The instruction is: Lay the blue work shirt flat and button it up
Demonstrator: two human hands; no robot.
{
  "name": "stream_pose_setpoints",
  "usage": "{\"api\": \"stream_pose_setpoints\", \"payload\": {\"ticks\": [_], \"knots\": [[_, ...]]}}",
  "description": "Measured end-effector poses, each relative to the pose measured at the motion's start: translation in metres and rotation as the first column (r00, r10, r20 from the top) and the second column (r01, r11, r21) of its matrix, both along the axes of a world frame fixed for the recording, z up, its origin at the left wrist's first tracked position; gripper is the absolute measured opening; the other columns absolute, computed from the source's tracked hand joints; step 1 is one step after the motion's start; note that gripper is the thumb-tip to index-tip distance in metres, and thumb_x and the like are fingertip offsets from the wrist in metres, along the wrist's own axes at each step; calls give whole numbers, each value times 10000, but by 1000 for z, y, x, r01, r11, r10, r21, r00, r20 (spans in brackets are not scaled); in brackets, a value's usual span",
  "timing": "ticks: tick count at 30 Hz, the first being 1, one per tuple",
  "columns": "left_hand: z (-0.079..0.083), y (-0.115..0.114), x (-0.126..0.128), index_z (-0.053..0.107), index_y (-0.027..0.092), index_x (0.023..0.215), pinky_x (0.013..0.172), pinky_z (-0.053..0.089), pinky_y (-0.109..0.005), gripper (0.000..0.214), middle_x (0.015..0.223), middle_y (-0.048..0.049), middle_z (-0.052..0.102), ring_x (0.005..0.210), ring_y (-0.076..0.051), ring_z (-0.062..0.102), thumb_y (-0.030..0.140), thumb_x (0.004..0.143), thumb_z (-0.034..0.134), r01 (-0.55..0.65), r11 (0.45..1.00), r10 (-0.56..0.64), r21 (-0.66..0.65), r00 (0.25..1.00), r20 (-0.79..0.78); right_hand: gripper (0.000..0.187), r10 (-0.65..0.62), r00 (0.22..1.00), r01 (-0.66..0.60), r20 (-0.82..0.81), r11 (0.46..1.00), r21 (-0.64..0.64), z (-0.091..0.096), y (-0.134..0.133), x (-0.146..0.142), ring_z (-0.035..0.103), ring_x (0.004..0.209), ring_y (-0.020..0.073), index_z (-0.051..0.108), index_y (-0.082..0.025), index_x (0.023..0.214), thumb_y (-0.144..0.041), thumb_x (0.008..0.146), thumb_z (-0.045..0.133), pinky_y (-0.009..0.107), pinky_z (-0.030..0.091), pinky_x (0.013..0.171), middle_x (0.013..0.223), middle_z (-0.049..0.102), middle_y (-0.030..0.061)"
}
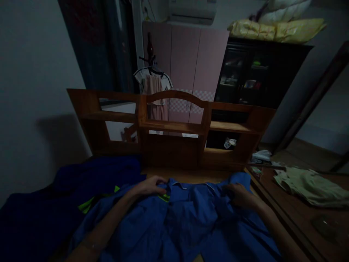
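Observation:
A blue jacket (188, 214) with bright yellow-green patches is spread over the wooden bed, its collar towards the headboard. My left hand (149, 186) is at the left side of the collar, thumb and fingers curled on the cloth beside a yellow-green patch. On the other side, my right hand (239, 194) has its fingers closed on the fabric near the shoulder. The jacket's lower part runs out of view at the bottom. Dim light hides the fingertips of the right hand.
A darker blue cloth (89, 178) lies at the left by the wall. Ahead stands a wooden headboard (171, 125) with open shelves. To the right, a brown table (297, 214) bears a pale green garment (311, 185). Behind are a pink wardrobe (185, 54) and a dark cabinet (272, 72).

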State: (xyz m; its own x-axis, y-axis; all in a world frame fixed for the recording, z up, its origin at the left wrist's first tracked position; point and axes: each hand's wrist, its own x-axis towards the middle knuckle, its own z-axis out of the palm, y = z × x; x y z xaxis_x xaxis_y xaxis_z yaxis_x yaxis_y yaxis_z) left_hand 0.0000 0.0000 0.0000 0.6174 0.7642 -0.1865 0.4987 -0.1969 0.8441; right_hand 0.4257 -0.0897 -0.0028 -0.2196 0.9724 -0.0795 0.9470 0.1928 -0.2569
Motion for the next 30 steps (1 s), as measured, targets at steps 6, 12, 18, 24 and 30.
{"api": "stream_pose_setpoints", "payload": {"ticks": [6,12,18,24,30], "knots": [[66,-63,-9,556,262,1272,1094,293,-407,479,1338,-34,539,1306,-278,395,440,828,567,-234,936,143,261,935,326,301,-214,972,232,-95,931,283,18,-20,-12,603,602,191,642,-216,856,-402,897,408,259,408,565,607,611,30],[67,-103,0,466,374,1328,912,465,-325,548,1271,-21,542,998,-195,594,418,806,624,310,940,-323,141,943,80,592,-25,1000,24,-2,949,316,2,-38,-18,541,1090,263,539,-229,1248,-119,666,547,391,423,923,1194,577,109],[14,-96,4,395,313,1370,1026,366,-378,915,1378,-67,406,1229,-277,434,544,571,775,147,966,-130,211,987,-92,812,139,986,-161,91,931,328,-8,-44,-35,268,1370,305,301,-225,1440,-101,669,523,609,50,1108,1445,384,118],[22,-132,16,565,224,1023,808,426,-330,704,1110,-56,551,985,-261,553,682,512,721,92,933,18,348,954,-299,642,195,980,-177,-30,937,300,22,-64,-68,445,1255,216,383,-229,1386,-117,763,485,425,289,1098,1353,483,94],[-1,-143,25,563,219,992,761,389,-281,372,1045,-43,602,964,-233,573,432,708,674,174,914,-20,366,922,-388,633,111,989,-98,-94,987,129,8,-59,-67,494,1195,245,431,-196,1350,-252,745,608,361,377,1022,1329,484,114]]}}
